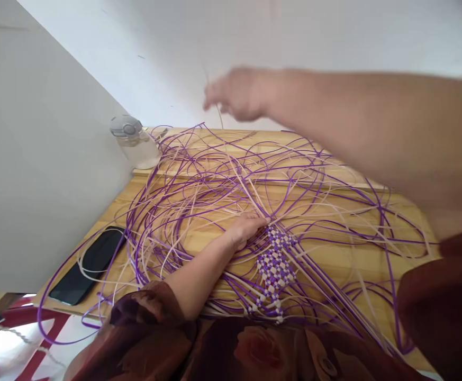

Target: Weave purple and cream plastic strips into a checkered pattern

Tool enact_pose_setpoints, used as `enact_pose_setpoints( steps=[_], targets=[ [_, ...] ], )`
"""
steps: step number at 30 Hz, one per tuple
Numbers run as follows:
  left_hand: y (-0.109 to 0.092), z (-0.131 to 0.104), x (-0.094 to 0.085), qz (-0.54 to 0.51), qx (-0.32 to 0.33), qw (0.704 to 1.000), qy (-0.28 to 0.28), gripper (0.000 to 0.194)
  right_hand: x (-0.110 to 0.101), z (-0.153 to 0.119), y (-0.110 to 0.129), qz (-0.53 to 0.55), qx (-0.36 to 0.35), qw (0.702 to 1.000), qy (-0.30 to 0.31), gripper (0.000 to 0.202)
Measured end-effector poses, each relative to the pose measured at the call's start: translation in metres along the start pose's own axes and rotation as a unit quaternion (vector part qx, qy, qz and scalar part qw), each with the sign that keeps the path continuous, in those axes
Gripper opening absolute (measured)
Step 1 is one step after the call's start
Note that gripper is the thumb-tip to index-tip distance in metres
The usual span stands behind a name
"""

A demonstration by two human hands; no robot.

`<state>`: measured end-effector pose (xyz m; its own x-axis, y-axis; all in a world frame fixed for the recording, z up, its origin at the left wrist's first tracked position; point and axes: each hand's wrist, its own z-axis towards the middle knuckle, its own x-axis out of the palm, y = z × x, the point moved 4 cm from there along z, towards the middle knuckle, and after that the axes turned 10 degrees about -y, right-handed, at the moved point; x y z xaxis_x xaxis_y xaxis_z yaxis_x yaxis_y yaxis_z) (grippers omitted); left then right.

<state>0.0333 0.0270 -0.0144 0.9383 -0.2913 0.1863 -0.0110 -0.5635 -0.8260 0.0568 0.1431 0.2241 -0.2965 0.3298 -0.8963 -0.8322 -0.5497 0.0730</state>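
Observation:
A checkered purple and cream woven piece (276,264) lies on the wooden table near my body, long strands fanning out from it on all sides. At its far left corner my left hand (248,230) is closed, its fingertips pinching the strands where they leave the weave. My right hand (236,95) is raised above the table's far edge, slightly blurred, its fingers pinched on a thin cream strand (220,116). That strand shows above and below the fingers. Loose purple and cream strands (187,185) spread in loops over the table.
A clear container with a grey lid (129,129) stands at the table's back left corner. A black phone (90,264) lies at the left under a few strands. White walls rise behind and left of the table (373,264).

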Motion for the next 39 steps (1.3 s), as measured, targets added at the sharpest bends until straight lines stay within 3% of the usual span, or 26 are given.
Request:
enact_pose_setpoints(
  steps=[2,5,9,12,16,18,22,28,32,34,39],
  targets=[
    [-0.001,0.000,0.000,-0.003,-0.012,1.000,0.001,0.026,0.011,-0.004,-0.002,-0.028,-0.038,0.997,0.057,0.019],
    [-0.002,0.001,-0.001,-0.021,-0.038,0.999,-0.004,0.026,0.033,-0.066,-0.017,-0.069,-0.053,0.991,0.104,0.022],
    [-0.001,0.002,-0.002,-0.058,-0.022,0.997,0.044,0.032,0.070,-0.180,-0.052,0.028,0.062,0.957,0.283,0.028],
    [0.000,-0.001,-0.001,-0.029,0.024,0.994,0.105,0.039,0.080,-0.223,-0.064,0.143,0.153,0.941,0.266,0.025],
    [-0.002,-0.005,-0.004,-0.008,0.056,0.996,0.068,0.048,0.061,-0.236,-0.052,0.212,0.230,0.944,0.099,0.021],
    [-0.002,-0.006,-0.004,-0.004,0.040,0.997,0.059,0.047,0.052,-0.244,-0.039,0.186,0.229,0.953,0.061,0.021],
    [-0.001,-0.005,-0.004,-0.017,0.027,0.996,0.078,0.044,0.059,-0.260,-0.025,0.139,0.231,0.962,0.046,0.019],
    [-0.001,-0.003,-0.006,-0.002,0.038,0.997,0.060,0.037,0.096,-0.265,-0.030,0.257,0.366,0.894,0.029,0.021],
    [0.000,-0.002,-0.007,-0.018,0.006,0.999,0.032,0.032,0.094,-0.268,-0.032,0.247,0.389,0.885,-0.068,0.018],
    [0.000,-0.003,-0.007,-0.031,-0.003,0.999,0.029,0.032,0.095,-0.273,-0.040,0.217,0.419,0.878,-0.086,0.019],
    [-0.001,-0.006,-0.003,-0.060,-0.003,0.992,0.115,0.037,0.110,-0.280,-0.058,0.188,0.453,0.871,-0.034,0.024]
  ],
)
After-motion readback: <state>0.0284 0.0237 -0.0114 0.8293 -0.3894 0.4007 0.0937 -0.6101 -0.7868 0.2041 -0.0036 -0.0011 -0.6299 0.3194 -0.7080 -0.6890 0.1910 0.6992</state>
